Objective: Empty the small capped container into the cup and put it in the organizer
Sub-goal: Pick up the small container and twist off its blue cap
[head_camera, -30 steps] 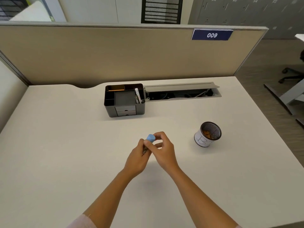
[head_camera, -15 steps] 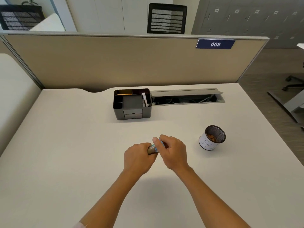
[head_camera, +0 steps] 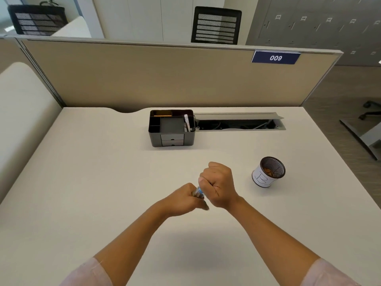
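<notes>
**Both hands on the small container above the desk**

Nearest to me I see two bare forearms coming up from the bottom edge, pale pink sleeves just showing at the elbows. They meet above the middle of the desk (head_camera: 82,182). My left hand (head_camera: 181,200) is curled into a fist around the lower part of the small container (head_camera: 198,191), knuckles turned away from me. Only a short bluish and clear stretch of the container shows between the two hands; the rest is hidden. My right hand (head_camera: 219,185) is closed tight over its upper end, fingers folded in and thumb pressed against the side, so the cap is out of sight. I cannot tell whether the cap is on or off. The container sits tilted, its upper end leaning to the right.

Further out to the right, well apart from the hands, the cup (head_camera: 268,171) stands upright: black mesh with a white paper band round it, something orange-brown inside.

Beyond that, near the back edge, the dark organizer (head_camera: 172,127) stands with its compartments open on top and two small drawers in front. A pencil (head_camera: 162,115) lies in the rear compartment. Just beside it on the right, the cable slot (head_camera: 239,122) has its lid open. Behind all this rises the beige partition (head_camera: 144,75), with the tag 009 (head_camera: 275,58).
</notes>
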Tool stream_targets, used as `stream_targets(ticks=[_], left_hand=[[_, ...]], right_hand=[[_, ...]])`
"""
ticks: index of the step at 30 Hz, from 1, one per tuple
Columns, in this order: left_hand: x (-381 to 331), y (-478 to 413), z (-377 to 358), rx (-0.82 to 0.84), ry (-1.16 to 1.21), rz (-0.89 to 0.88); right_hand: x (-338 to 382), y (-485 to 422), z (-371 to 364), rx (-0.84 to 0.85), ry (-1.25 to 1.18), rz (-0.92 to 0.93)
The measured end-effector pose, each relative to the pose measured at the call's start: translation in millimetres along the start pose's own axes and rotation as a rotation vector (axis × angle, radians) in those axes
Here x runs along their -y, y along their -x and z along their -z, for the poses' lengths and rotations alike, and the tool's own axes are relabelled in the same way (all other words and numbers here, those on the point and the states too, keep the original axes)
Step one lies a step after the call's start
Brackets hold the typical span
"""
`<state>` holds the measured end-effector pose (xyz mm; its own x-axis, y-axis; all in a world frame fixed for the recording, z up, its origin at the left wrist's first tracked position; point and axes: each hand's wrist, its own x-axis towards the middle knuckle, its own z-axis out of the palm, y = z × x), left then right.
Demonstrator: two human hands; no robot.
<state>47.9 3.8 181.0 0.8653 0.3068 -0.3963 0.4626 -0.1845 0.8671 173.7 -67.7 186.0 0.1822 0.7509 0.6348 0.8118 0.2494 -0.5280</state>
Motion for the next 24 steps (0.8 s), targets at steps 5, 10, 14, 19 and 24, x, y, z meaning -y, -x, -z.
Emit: stream_targets(ticks=[5, 10, 14, 19, 24], left_hand=[[2, 2, -1, -0.066, 0.012, -0.008], [5, 1, 4, -0.278, -0.094, 0.05], [13, 2, 6, -0.416, -0.125, 0.066], [34, 7, 7, -0.448, -0.05, 0.074], [53, 12, 2, -0.457, 0.148, 0.034]], right_hand=[[4, -7, 8, 0.056, 0.027, 0.069], [-1, -1, 7, 0.018, 0.062, -0.164], [2, 7, 3, -0.004, -0.247, -0.515], [-11, 25, -12, -0.014, -0.454, -0.778], [-31, 50, -31, 0.114, -0.257, -0.941]])
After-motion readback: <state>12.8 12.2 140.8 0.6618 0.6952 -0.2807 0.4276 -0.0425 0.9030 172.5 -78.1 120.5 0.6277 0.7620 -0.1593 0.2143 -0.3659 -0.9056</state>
